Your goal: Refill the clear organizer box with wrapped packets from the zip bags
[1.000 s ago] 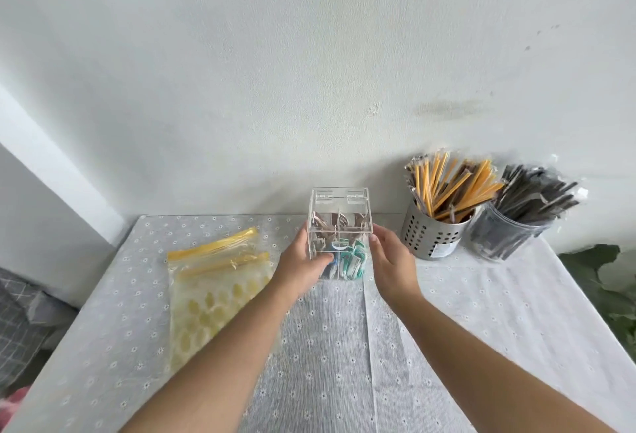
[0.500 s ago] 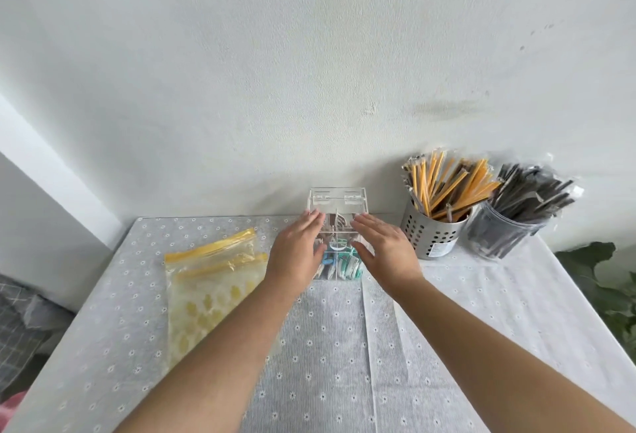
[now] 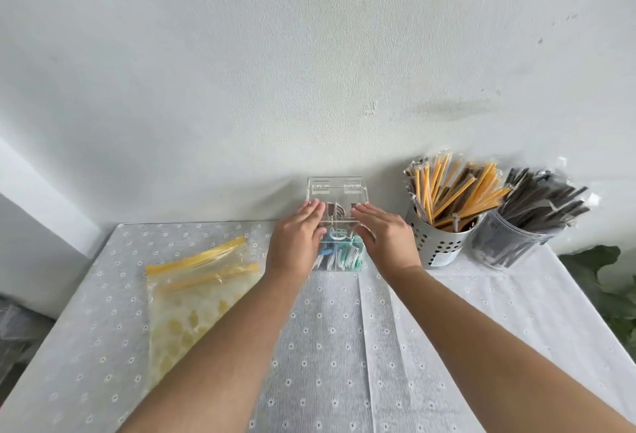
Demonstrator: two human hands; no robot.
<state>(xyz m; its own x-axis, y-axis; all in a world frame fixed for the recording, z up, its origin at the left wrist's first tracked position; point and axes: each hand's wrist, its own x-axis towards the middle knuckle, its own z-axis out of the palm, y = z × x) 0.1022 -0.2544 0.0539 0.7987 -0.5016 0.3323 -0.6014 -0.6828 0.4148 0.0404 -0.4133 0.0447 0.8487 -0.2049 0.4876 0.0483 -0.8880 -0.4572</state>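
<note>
The clear organizer box stands at the back middle of the table against the wall, lid down, with brown packets in its rear cells and teal and blue packets in the front cells. My left hand lies over the box's left top and front, fingers straight. My right hand lies over its right top, fingers straight too. Two zip bags with yellow seals lie flat to the left, overlapping, printed with pale yellow shapes.
A perforated metal cup holds yellow wrapped sticks right of the box. Beside it a clear cup holds dark wrapped sticks. The table has a white dotted cloth. Green leaves show at the right edge.
Both hands have moved from the box's sides up onto its lid, with fingers flattened. The box stays in place.
</note>
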